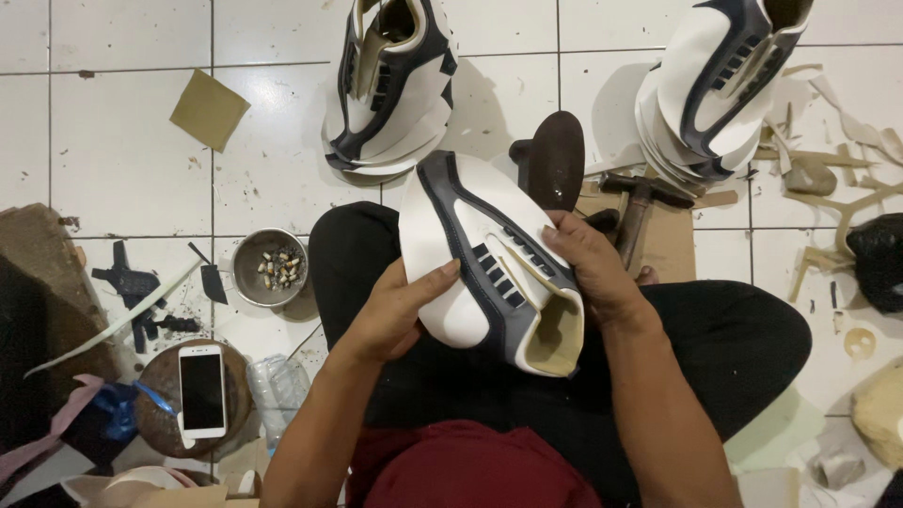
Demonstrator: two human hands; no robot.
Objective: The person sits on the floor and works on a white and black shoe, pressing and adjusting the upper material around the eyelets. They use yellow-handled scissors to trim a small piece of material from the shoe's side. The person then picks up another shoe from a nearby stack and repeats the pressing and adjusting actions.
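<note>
— Red cloth is sitting closest to the lens, at the person's waist, with black trousers stretching out beyond it.

— And the hands?

— Both are gripping a white and navy shoe upper over the lap. Left hand is cupping its white side, fingers curled, thumb lying on top. Right hand is clasping the laced edge, fingers pressing together along the eyelets.

— What is lying around them?

— Two stacks of similar uppers are resting on the tiled floor ahead. Just beyond the held upper, a dark iron last is standing, with a hammer beside it. On the left, a metal bowl is sitting near a white phone.
</note>
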